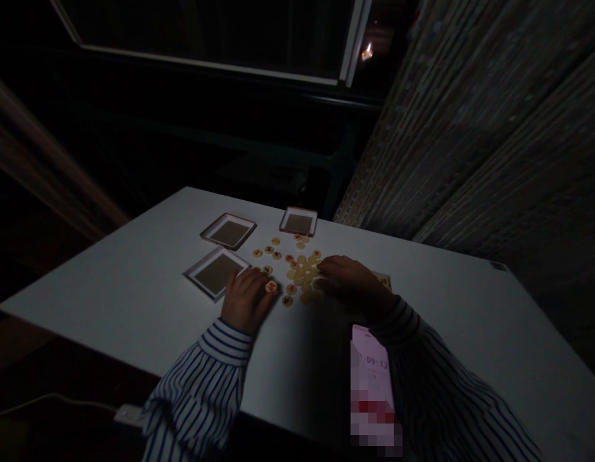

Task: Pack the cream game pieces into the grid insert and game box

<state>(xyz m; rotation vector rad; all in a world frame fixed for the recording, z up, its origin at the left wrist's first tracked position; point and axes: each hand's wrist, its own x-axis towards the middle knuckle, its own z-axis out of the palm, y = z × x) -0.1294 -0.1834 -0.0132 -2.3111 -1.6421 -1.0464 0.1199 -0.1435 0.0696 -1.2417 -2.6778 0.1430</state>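
Observation:
My left hand (245, 300) is closed at the fingertips on a round Chinese chess piece (271, 287), its red character facing up. Over the right side of a cluster of pale, blank-side-up pieces (301, 272) reaches my right hand (350, 282). Its fingers and thumb are apart, and I see nothing between them. Around the cluster lie several pieces with red or black characters, among them a black-marked piece (287, 300) close to me.
Three shallow trays stand on the white table (147, 256): a near-left tray (203, 290), a far-left tray (235, 246) and a back tray (298, 209). Another container (386, 277) is partly behind my right hand. A lit phone (371, 359) lies by my right forearm. Bead curtains (451, 128) hang at right.

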